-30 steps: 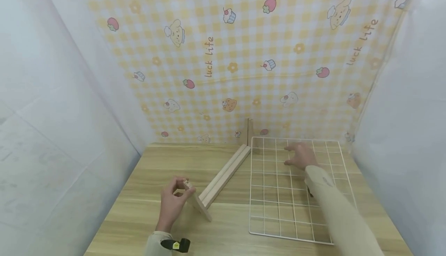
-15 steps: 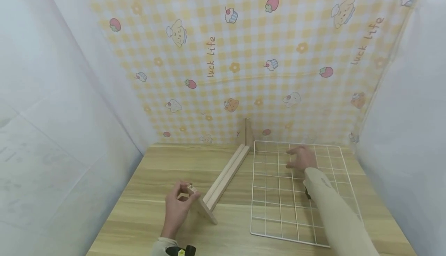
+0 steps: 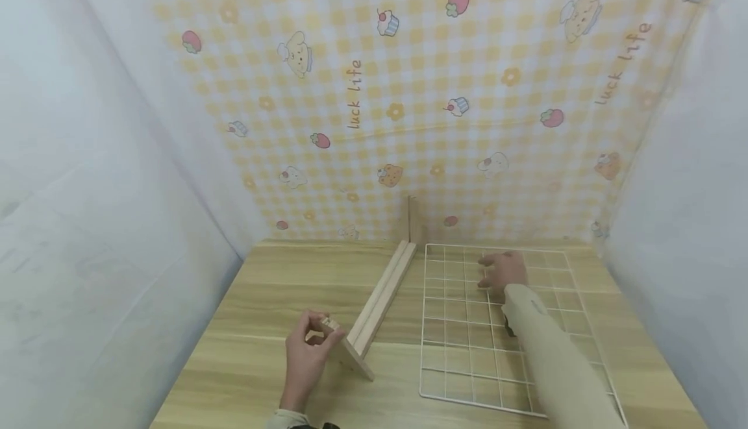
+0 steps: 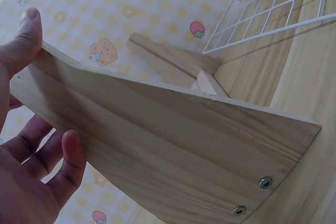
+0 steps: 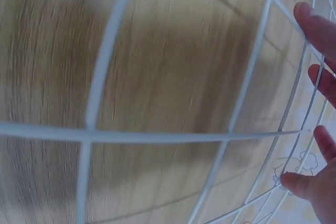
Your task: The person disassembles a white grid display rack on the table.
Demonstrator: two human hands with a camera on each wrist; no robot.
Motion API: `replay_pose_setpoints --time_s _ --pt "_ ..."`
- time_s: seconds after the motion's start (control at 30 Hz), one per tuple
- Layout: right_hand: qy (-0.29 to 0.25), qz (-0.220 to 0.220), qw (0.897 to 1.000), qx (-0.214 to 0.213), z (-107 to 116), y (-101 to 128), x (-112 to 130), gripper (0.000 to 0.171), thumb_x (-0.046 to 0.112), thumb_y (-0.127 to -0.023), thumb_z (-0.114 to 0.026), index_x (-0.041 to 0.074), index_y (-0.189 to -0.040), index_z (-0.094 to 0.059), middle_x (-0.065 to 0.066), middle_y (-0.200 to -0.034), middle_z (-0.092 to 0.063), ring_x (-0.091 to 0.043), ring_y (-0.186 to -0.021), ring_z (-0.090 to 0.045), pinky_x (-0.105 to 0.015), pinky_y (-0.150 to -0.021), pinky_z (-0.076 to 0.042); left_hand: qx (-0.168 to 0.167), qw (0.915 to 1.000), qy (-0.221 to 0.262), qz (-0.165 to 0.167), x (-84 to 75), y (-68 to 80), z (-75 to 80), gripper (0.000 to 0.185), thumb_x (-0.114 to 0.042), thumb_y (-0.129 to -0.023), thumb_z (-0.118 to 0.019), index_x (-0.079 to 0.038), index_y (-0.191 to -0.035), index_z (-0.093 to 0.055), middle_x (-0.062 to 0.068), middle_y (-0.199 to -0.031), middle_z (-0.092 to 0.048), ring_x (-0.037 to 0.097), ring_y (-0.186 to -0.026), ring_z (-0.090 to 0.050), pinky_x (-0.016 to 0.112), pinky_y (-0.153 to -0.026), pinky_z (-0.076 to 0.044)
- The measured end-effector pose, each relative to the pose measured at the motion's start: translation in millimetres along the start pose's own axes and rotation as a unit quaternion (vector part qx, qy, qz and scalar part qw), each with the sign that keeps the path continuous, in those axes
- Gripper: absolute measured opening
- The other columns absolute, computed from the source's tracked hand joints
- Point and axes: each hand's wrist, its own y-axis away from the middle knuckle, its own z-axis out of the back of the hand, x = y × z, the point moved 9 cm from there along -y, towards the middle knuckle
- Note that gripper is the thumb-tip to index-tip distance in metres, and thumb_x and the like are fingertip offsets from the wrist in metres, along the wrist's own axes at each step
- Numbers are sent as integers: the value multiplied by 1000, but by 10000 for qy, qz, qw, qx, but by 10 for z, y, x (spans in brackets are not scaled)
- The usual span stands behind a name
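Note:
My left hand (image 3: 306,357) pinches the upper end of a pale wooden end panel (image 3: 350,354), thumb on one edge and fingers on the other. Two metal fasteners (image 4: 265,182) show near the panel's lower end in the left wrist view. A long double wooden rail (image 3: 382,299) runs back from it to a second wooden panel (image 3: 413,220) standing by the wall. At the right lies a white wire grid (image 3: 461,317), its shadow slightly offset on the wood. My right hand (image 3: 504,270) is over its far half, fingertips spread among the wires, thumb apart from the fingers.
Everything is on a wood-grain table (image 3: 280,273). A yellow checked cloth (image 3: 362,91) covers the wall behind it. White sheets hang at the left (image 3: 117,221) and at the right (image 3: 689,221).
The grid's far edge has come down and nearer, with my right hand moving the same way. The near wooden panel and my left hand have shifted slightly right and toward me in view.

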Motion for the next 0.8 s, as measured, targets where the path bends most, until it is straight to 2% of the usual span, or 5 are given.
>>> replay_pose_setpoints --time_s 0.17,0.33,0.4,0.57,0.8 --pt "327 -84 9994 -11 -36 13 55 60 26 -63 -82 15 -119 -61 -12 -124 -60 -52 -125 -30 -71 -99 -26 -129 9999 -33 -88 -37 60 -28 33 -18 -67 -81 -13 -87 -55 1 -93 -60 12 -71 -57 23 -56 -52" --pt "339 -79 9994 -60 -81 3 56 60 19 -65 -80 11 -120 -58 -15 -127 -58 -56 -126 -25 -78 -97 -14 -248 9995 -133 -168 -261 207 -68 35 -17 -67 -82 -7 -91 -58 2 -81 -56 11 -67 -55 22 -56 -51" --pt "346 -46 9994 -48 -120 -3 38 60 18 -65 -80 10 -120 -58 -18 -128 -56 -58 -126 -23 -79 -96 -13 -296 9991 -135 -264 -329 266 -102 35 -17 -66 -82 -7 -90 -58 0 -78 -54 10 -68 -53 21 -56 -50" --pt "498 53 9986 -152 -166 4 49 59 18 -64 -80 10 -118 -59 -19 -125 -58 -55 -123 -27 -74 -92 -25 -369 9986 -7 -389 -379 361 -189 33 -18 -65 -83 -13 -85 -57 -1 -77 -50 10 -67 -51 19 -55 -47" --pt "483 -34 9988 -97 -219 -5 49 60 19 -65 -80 10 -120 -58 -18 -124 -59 -51 -118 -32 -68 -90 -31 -493 9968 -55 -632 -469 431 -250 34 -17 -64 -83 -10 -81 -55 -1 -75 -51 11 -65 -50 18 -51 -45"
